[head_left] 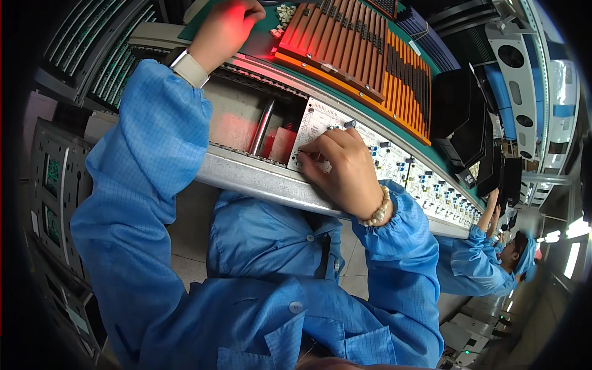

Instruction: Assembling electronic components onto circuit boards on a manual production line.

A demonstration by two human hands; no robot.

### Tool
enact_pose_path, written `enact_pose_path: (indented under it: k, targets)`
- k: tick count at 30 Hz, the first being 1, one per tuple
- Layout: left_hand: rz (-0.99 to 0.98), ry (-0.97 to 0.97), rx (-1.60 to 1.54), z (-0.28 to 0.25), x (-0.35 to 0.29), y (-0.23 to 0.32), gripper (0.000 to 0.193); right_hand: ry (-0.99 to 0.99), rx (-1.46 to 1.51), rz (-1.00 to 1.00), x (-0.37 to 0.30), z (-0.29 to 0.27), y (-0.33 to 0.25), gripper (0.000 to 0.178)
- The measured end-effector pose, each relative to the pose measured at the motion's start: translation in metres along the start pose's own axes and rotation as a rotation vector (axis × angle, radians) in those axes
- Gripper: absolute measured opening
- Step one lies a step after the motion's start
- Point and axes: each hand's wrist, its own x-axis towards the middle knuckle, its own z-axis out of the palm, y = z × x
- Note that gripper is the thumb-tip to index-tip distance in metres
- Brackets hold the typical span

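A white circuit board (313, 118) with blue and dark components lies on the metal rails of a line in front of me. Over its left part my right hand (345, 161) bends down, thumb and fingers drawn together close to the board's surface. Whatever sits between those fingertips is too small to make out. My left hand (223, 36) reaches to the far side, above a green mat (198, 23), under red light. Its fingers are curled together; what they hold, if anything, is hidden. Small pale parts (283, 17) lie in a pile just right of it.
An orange-and-brown slotted rack (333, 46) holding rows of dark components stands beyond the rail (271, 179). More populated boards (441, 191) continue rightward. Black bins (459, 111) stand at the right, near a co-worker in blue (475, 262). Board racks (114, 74) stand at left.
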Motion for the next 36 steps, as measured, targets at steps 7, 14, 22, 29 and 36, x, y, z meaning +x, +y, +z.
enact_pose_path:
  k: [7,14,22,29,36]
  targets:
    - [-0.012,0.001,0.006,0.001,-0.001,-0.001,0.021,-0.060,-0.094,0.036,0.008,-0.002,-0.008,0.008]
    - [-0.014,-0.016,-0.016,0.000,-0.001,-0.001,0.022,-0.186,-0.262,0.047,0.017,-0.005,-0.017,0.011]
    - [-0.022,-0.035,0.041,0.000,0.002,-0.006,0.023,-0.233,-0.350,-0.075,-0.001,-0.010,-0.021,0.009]
    - [0.122,-0.032,0.147,-0.002,-0.005,-0.016,0.020,0.009,-0.123,0.165,-0.031,-0.068,0.030,0.037]
    - [-0.004,-0.181,-0.120,-0.007,0.005,-0.015,0.016,0.528,-0.495,0.695,-0.094,-0.177,0.185,0.023]
